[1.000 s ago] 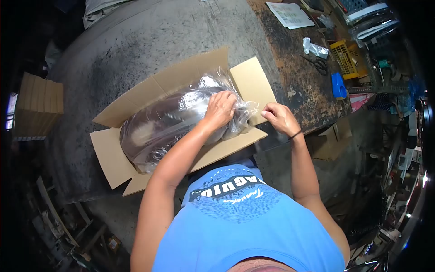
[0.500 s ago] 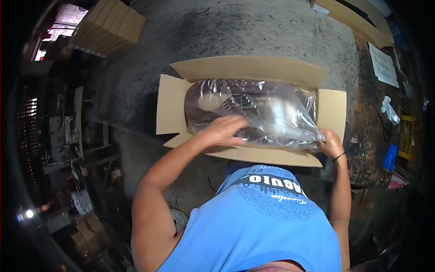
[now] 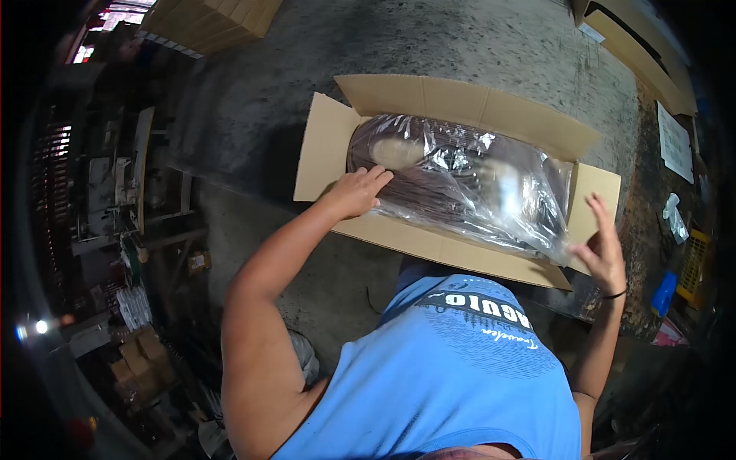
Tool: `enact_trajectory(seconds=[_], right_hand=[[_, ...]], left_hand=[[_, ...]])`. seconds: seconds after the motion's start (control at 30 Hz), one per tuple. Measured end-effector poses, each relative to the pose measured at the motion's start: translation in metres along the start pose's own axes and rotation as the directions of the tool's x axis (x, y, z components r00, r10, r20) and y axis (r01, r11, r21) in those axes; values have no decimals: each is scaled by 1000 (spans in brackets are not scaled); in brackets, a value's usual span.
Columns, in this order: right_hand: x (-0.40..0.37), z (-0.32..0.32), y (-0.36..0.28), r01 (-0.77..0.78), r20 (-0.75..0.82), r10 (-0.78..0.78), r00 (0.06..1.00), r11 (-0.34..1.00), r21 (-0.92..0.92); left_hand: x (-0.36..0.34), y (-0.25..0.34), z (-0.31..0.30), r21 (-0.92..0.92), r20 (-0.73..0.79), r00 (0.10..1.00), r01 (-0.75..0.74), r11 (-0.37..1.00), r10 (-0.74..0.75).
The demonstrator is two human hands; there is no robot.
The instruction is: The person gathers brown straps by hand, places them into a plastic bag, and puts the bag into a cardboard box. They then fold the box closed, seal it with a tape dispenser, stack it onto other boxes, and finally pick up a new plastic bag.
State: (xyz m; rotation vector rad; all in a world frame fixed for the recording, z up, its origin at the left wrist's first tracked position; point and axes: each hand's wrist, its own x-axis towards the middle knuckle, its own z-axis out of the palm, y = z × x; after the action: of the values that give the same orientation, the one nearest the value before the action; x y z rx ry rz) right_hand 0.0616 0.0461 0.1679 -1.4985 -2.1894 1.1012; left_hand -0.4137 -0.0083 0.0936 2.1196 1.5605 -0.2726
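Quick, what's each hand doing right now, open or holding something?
Left hand: open, fingers flat on the plastic bag in the cardboard box.
Right hand: open, fingers spread, holding nothing, beside the box's end flap.

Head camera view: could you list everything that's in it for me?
cardboard box: one, brown, flaps open, middle of the worktop
plastic bag: one, clear, wrapped around a dark item, lying in the box
worktop: one, speckled grey, under the box
flat cardboard stack: one, brown, top left
paper sheet: one, white, far right
yellow basket: one, right edge
blue object: one, right edge, below the basket
blue shirt: one, printed, bottom of the view
left hand: one, open, flat on the bag's left end
right hand: one, open, raised by the box's right flap
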Motion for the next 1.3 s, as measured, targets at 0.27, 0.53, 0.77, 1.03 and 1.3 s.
enact_trajectory(seconds=[0.27, 0.53, 0.77, 1.03, 1.3], right_hand=[[16, 76, 26, 54, 111, -25, 994, 962, -269], [32, 80, 66, -427, -129, 477, 869, 857, 289], [47, 66, 53, -578, 564, 367, 739, 777, 252], [39, 76, 61, -651, 396, 526, 753, 504, 568], [39, 94, 61, 111, 268, -22, 963, 941, -321]], left_hand=[[5, -31, 19, 72, 23, 1000, -8, 997, 6], [17, -42, 19, -13, -80, 993, -86, 996, 85], [21, -37, 3, -7, 3, 997, -83, 997, 83], [27, -48, 14, 72, -38, 979, -197, 978, 200], [33, -41, 34, 180, -269, 891, -327, 928, 366]])
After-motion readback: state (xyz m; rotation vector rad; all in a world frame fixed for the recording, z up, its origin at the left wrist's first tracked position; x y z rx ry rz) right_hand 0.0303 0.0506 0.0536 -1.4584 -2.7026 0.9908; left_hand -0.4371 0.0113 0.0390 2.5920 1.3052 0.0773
